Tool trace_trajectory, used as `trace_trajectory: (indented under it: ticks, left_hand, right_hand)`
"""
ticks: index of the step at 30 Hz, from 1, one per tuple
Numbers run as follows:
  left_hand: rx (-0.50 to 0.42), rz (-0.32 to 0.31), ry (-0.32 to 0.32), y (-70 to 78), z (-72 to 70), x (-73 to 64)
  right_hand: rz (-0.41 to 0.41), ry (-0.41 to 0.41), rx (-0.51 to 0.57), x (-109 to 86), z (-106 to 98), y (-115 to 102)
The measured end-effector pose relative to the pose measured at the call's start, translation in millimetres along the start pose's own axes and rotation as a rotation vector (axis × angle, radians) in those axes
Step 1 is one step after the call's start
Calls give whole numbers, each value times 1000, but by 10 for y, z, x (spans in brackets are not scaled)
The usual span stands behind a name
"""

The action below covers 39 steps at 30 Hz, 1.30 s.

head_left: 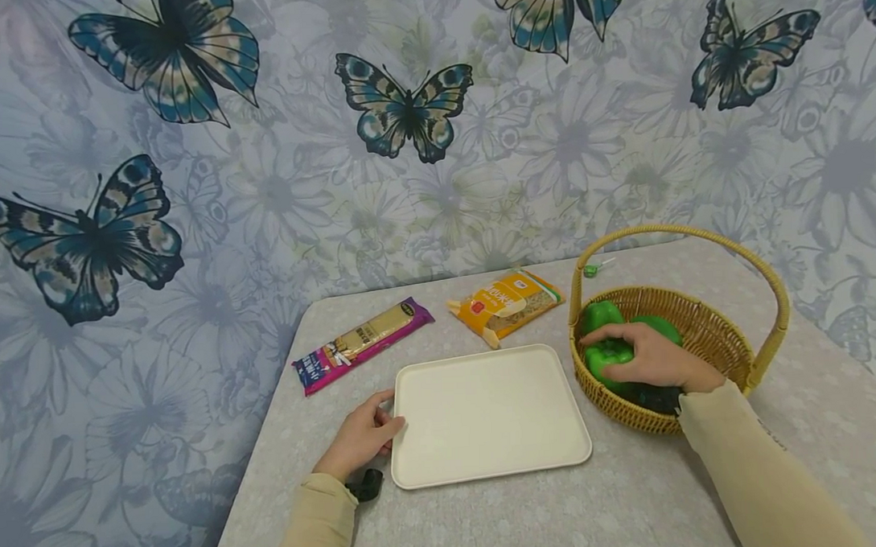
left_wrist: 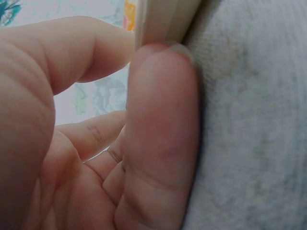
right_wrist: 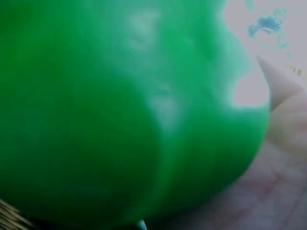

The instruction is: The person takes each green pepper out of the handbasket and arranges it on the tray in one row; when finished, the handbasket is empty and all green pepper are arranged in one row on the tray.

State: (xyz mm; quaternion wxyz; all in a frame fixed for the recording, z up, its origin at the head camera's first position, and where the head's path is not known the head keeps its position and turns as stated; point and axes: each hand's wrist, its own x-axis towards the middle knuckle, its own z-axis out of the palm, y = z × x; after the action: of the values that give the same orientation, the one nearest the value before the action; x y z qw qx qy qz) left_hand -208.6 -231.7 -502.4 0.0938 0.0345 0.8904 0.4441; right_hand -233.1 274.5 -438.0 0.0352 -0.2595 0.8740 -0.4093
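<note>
A cream rectangular tray [head_left: 490, 416] lies flat on the table. At its left edge my left hand [head_left: 360, 439] pinches the rim, the thumb on top; the left wrist view shows a fingertip [left_wrist: 163, 81] against the tray's side [left_wrist: 165, 21]. My right hand [head_left: 658, 356] reaches into a yellow wicker basket [head_left: 715, 336], its fingers curled over a green bell pepper [head_left: 606, 356]. That pepper's shiny skin [right_wrist: 144, 105] fills most of the right wrist view, the palm [right_wrist: 283, 158] beside it. More green peppers [head_left: 602, 316] sit around the hand, partly hidden by it.
Behind the tray lie a purple packet of long noodles [head_left: 364, 344] and an orange bag of pasta [head_left: 507, 303]. The basket's tall handle [head_left: 668, 229] arches above the right hand. A small green item [head_left: 591, 270] lies behind the basket, near the butterfly-patterned wall [head_left: 436, 209].
</note>
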Motion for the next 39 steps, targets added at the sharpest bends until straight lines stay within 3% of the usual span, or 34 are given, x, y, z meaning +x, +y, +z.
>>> trace_trajectory:
  ticks: [12,24,39]
  left_hand:
    - [-13,1,6,-22,2,7]
    - [-29,0,-2,-24,-12,2]
    - [-23,-20,-3,-13,-8,11]
  right_hand:
    - [102,103,19,9,0,-21]
    - [63,158,-18,1,12,-56]
    - [82,169,-11,-16,10,-17]
